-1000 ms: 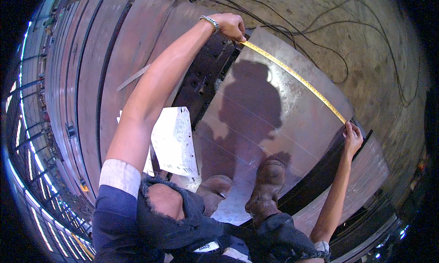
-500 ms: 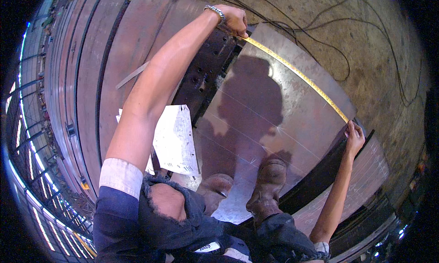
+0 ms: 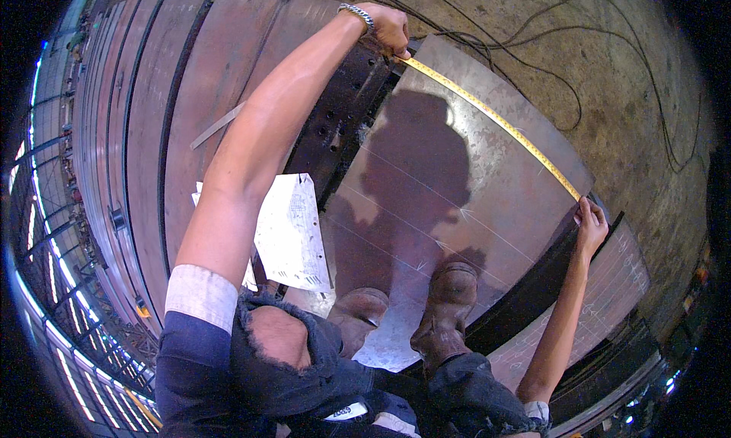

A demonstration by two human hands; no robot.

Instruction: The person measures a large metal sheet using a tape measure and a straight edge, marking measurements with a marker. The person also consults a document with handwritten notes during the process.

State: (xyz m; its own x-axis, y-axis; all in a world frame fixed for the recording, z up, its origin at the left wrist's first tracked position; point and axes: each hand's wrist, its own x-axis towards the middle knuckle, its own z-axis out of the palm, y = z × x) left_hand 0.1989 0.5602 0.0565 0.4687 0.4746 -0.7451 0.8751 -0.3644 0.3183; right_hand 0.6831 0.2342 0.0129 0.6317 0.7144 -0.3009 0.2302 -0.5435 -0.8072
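**Steel plate (image 3: 525,206) spanned by a yellow measuring tape (image 3: 493,116) that barely shifts**

The steel plate lies under the person's feet. Against its left side runs a dark drilled bar (image 3: 335,114). A broad shadow (image 3: 415,164) covers the plate's middle, and two worn boots (image 3: 449,305) rest at its near end. White paper sheets (image 3: 289,232) lie off its left side, toward the person.

The yellow measuring tape crosses the far part of the plate from left edge to right edge, near the far edge and looking taut. Against half a second and a second ago, its line over the plate is almost the same; most of the slight shift looks like the view moving. That suggests the span is being kept steady rather than laid anew.

The left hand (image 3: 390,33) is closed on the tape at the plate's left edge, its knuckles a little higher than a second ago; whatever its palm covers, I cannot tell. The right hand (image 3: 591,223) pinches the other end between thumb and fingers at the plate's right edge. Thin white lines (image 3: 463,210) mark the plate's surface.
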